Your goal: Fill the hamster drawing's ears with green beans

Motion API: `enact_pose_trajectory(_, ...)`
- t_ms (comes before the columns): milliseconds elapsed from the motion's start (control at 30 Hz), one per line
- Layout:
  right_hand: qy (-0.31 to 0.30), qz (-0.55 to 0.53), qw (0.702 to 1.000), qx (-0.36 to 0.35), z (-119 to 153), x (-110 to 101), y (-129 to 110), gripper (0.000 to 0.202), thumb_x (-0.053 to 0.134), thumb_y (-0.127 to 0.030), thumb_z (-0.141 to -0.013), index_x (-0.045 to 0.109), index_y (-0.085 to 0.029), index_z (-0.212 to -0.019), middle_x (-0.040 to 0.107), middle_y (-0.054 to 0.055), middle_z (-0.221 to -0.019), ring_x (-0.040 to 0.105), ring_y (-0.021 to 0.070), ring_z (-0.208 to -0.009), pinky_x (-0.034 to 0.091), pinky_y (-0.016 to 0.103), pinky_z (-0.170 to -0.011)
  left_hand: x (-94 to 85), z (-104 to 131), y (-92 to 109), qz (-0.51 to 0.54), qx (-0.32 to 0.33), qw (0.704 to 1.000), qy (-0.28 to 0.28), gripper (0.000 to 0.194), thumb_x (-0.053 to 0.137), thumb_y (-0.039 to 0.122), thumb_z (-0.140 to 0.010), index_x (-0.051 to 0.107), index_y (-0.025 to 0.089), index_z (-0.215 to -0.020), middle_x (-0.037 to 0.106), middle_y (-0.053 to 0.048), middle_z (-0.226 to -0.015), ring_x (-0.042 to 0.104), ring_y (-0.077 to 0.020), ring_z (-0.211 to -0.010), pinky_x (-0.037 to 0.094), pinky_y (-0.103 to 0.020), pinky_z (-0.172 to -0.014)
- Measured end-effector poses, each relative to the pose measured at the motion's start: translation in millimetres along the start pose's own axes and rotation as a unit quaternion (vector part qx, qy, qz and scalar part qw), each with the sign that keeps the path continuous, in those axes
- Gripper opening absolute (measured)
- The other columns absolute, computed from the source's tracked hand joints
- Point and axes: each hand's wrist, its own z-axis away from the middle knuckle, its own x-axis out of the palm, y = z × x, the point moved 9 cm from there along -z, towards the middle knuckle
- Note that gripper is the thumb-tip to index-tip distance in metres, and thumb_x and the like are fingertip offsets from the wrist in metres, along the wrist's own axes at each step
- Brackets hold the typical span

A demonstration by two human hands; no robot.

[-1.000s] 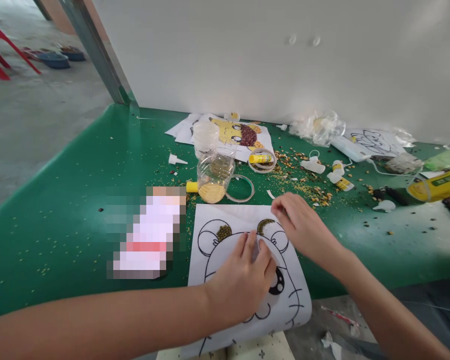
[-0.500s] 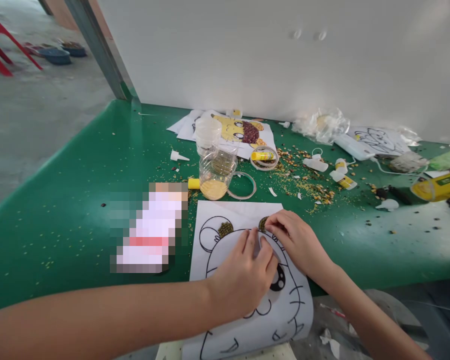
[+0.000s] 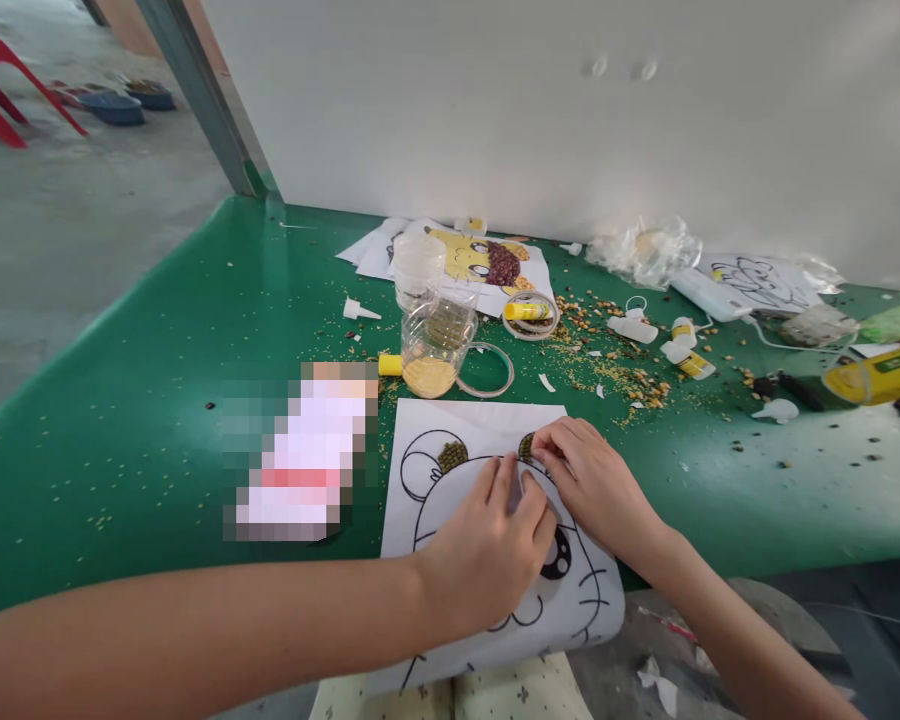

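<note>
A white sheet with a printed cartoon animal head [image 3: 461,515] lies in front of me, its lower part bending over the table edge above my lap. Small dark green seeds [image 3: 454,457] fill the inner part of the left ear. Similar seeds [image 3: 526,448] show in the right ear, partly covered by my fingers. My left hand [image 3: 495,545] rests across the head drawing, fingers extended and a little apart on the paper. At the right ear, the fingertips of my right hand [image 3: 589,480] are pinched together against the seeds; whatever they hold is too small to make out.
Beyond the sheet stand clear plastic jars [image 3: 429,350], one with yellow grain. A blurred-out phone-like screen [image 3: 307,455] lies left. Scattered grains [image 3: 630,380], small glue bottles [image 3: 634,325], a ring lid [image 3: 487,370] and a yellow tube [image 3: 881,372] spread rightward. A white panel [image 3: 495,110] closes the back.
The lower end of the sheet has dropped or curled further over the table edge, showing more of my lap. Both hands stay nearly in place; the view shifts slightly.
</note>
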Motion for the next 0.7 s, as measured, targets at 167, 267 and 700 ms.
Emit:
enact_pose_trajectory(167,0.016,0.018,1.0,-0.013,1.2,-1.4,-4.6,0.017,0.037,-0.014,-0.089,0.047,-0.02,-0.077,0.056,0.003,-0.08,0.048,0.0182,-0.078,0.04,0.033,-0.074,0.0,-0.6,0.4,0.0,0.001,1.0,-0.005,0.036,0.037,0.019,-0.083,0.055,0.002,-0.109,0.057,-0.021,-0.113,0.053,-0.04,-0.11,0.041,-0.048,-0.092)
enact_pose_trajectory(267,0.02,0.023,0.999,-0.011,2.3,-1.2,-5.3,0.016,0.038,-0.014,-0.089,0.047,-0.02,-0.077,0.056,0.004,-0.08,0.048,0.0187,-0.078,0.04,0.033,-0.073,0.0,-0.5,0.4,-0.002,-0.002,1.0,-0.003,0.036,0.038,0.019,-0.082,0.055,0.002,-0.109,0.057,-0.02,-0.112,0.053,-0.0397,-0.11,0.041,-0.048,-0.093)
enact_pose_trajectory(700,0.032,0.009,0.999,-0.008,5.8,-1.2,-6.7,0.015,0.039,-0.012,-0.088,0.047,-0.019,-0.077,0.055,0.003,-0.079,0.046,0.0178,-0.077,0.039,0.032,-0.072,1.3,0.3,1.5,0.001,0.0,1.0,-0.004,0.037,0.038,0.019,-0.082,0.054,0.001,-0.11,0.057,-0.022,-0.113,0.053,-0.0394,-0.111,0.041,-0.049,-0.093)
